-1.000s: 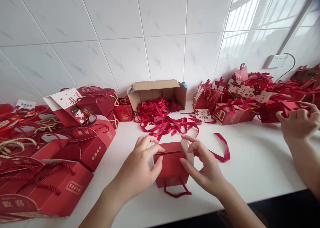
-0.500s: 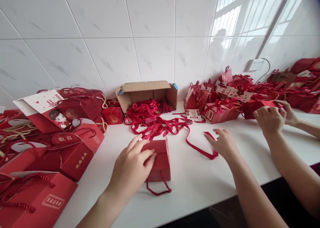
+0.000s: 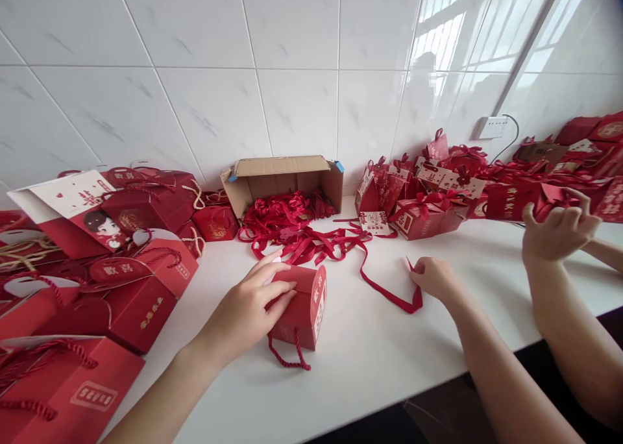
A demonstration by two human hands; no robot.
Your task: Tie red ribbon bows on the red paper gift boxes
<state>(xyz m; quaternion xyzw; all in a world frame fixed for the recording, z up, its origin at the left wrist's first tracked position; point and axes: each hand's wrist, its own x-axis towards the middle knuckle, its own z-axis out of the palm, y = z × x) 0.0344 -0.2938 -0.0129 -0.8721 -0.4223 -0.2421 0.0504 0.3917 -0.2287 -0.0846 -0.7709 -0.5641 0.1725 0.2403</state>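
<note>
My left hand [image 3: 246, 311] lies on top of a small red gift box [image 3: 302, 308] with a red cord handle, fingers curled round its left side. The box stands on the white counter [image 3: 365, 359] just in front of me. My right hand [image 3: 433, 277] is to the right of it, fingers pinched on the end of a loose red ribbon [image 3: 389, 293] that trails back toward the ribbon pile.
An open cardboard box [image 3: 285, 178] at the wall spills red ribbons [image 3: 296, 233]. Folded red gift boxes [image 3: 126, 269] crowd the left side, and more tied ones [image 3: 428, 204] the right. Another person's hands [image 3: 557, 230] hold a red box at far right.
My right hand left the small box and went right to the loose ribbon, closing on its end. My left hand stayed on the box, which has turned and tilted a little.
</note>
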